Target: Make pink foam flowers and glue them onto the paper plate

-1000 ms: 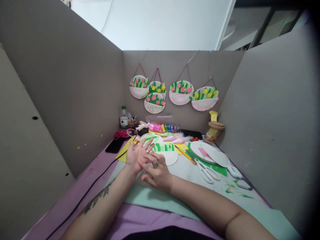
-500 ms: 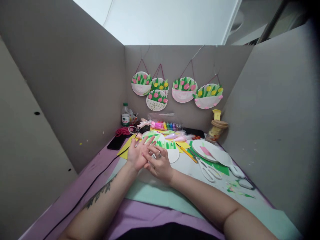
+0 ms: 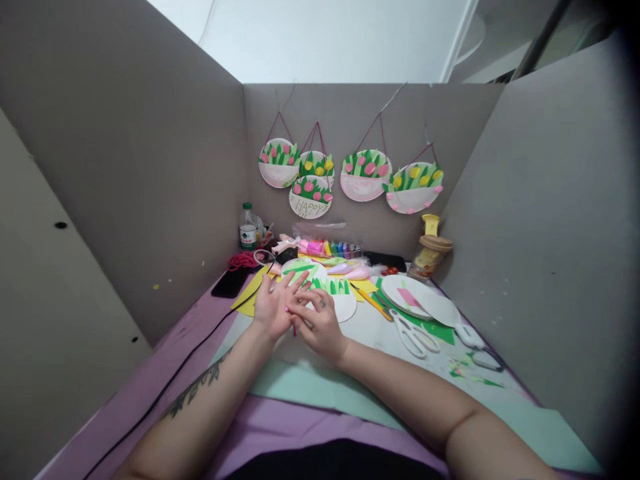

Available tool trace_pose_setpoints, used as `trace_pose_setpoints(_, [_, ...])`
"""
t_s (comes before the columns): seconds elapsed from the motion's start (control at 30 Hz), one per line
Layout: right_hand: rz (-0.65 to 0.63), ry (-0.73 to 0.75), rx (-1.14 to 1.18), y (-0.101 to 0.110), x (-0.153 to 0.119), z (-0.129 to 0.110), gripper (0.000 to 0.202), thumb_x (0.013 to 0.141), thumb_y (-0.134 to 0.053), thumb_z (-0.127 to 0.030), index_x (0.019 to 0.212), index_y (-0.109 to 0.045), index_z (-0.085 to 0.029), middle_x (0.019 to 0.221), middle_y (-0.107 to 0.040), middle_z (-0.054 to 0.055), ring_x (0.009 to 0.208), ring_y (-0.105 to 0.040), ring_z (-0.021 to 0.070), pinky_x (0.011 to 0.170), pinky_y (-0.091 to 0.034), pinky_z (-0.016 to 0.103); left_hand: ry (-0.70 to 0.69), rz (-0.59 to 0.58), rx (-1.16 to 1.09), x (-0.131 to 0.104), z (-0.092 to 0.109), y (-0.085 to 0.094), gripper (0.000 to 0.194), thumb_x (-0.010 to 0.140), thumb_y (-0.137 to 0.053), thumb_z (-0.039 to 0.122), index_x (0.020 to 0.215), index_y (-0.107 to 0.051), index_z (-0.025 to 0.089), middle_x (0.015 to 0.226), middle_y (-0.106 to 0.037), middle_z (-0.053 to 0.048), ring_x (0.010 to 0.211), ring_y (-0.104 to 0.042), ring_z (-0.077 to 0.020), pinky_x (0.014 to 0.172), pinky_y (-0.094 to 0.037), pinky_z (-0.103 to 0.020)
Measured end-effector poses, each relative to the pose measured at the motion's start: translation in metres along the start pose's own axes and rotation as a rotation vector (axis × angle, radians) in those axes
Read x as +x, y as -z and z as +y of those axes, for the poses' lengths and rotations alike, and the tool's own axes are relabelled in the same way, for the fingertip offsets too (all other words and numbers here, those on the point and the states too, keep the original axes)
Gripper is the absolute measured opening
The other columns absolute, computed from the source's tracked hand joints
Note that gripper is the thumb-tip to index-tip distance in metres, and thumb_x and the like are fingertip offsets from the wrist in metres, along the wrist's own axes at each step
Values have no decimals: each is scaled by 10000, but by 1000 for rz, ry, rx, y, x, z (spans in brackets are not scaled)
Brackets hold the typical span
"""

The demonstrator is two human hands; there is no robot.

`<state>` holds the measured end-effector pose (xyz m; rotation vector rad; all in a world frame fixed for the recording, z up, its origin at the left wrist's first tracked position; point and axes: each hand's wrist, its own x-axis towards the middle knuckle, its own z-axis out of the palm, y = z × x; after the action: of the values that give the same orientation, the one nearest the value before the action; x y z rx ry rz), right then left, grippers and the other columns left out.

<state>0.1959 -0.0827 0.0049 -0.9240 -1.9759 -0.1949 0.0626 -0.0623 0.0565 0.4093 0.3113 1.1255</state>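
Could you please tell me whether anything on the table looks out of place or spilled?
Only mildly: green scraps lie scattered to the right of the white scissors, looking like loose offcuts not tidied away. I see no spill.

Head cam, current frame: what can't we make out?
All in the head view:
Pink bit by the right hand: too small to tell if it's pinched or rests on the left hand.
White plate with green leaves: left part hidden behind the hands.
Hanging "HAPPY" plate: lower lettering too small to read.
Green-capped bottle: label print too small.
Left forearm: elbow end cut off by the bottom edge.
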Motion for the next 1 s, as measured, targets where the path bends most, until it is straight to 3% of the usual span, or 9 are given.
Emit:
trace_pose_setpoints(0.23, [81, -89, 200, -2, 11, -6, 97, 843, -639, -255, 837, -736, -252, 1025, -650, 49, 1024, -525, 223, 945, -413, 415, 56, 37, 82, 1, -8, 0, 732, 929, -238, 602, 1470, -230, 109, 1383, -496, -220, 1150, -590, -302, 941, -483, -466])
trace_pose_setpoints(0.37, [69, -183, 232, 6, 19, 12, 92, 844, -645, -263, 844, -735, -245, 1020, -643, 55, 1023, -558, 212, 950, -416, 402, 0, 53, 197, 7, 0, 6, 600, 923, -360, 557, 1360, -408, 149, 1300, -567, -186, 1029, -637, -264, 848, -508, -388])
trace_pose_setpoints(0.47, [85, -279, 213, 9, 18, 38, 85, 831, -663, -279, 841, -739, -241, 1023, -639, 60, 1010, -571, 215, 933, -424, 399, -192, 157, 587, 15, 11, 21, 376, 841, -588, 445, 1129, -597, 204, 1136, -648, -102, 982, -632, -233, 860, -482, -341])
trace_pose_setpoints(0.57, [-11, -329, 138, 1, 6, 57, 71, 815, -679, -246, 822, -748, -228, 989, -639, 69, 997, -559, 222, 912, -426, 400, -310, 178, 1118, 23, 17, 42, 216, 692, -729, 329, 874, -692, 218, 918, -673, -78, 1005, -602, -275, 933, -449, -378])
trace_pose_setpoints(0.63, [-134, -292, 60, -6, -4, 60, 77, 810, -680, -205, 822, -752, -227, 986, -644, 70, 1010, -540, 227, 898, -422, 399, -308, 163, 1305, 27, 16, 57, 104, 690, -703, 331, 716, -698, 230, 859, -672, -100, 1088, -564, -309, 977, -422, -392])
trace_pose_setpoints(0.77, [-299, -164, -91, -17, -16, 51, 86, 816, -677, -198, 832, -750, -239, 1067, -650, 64, 1072, -515, 265, 885, -397, 435, -261, 171, 1341, 33, 8, 76, 220, 742, -611, 328, 552, -654, 226, 769, -664, -136, 1199, -508, -341, 1017, -375, -403])
trace_pose_setpoints(1.0, [-313, -73, -169, -21, -16, 43, 41, 814, -705, -234, 830, -743, -230, 1070, -653, 61, 1054, -530, 267, 840, -395, 410, -235, 112, 1457, 34, 4, 78, 141, 603, -652, 102, 555, -697, 227, 654, -619, -101, 1152, -526, -378, 1073, -287, -424])
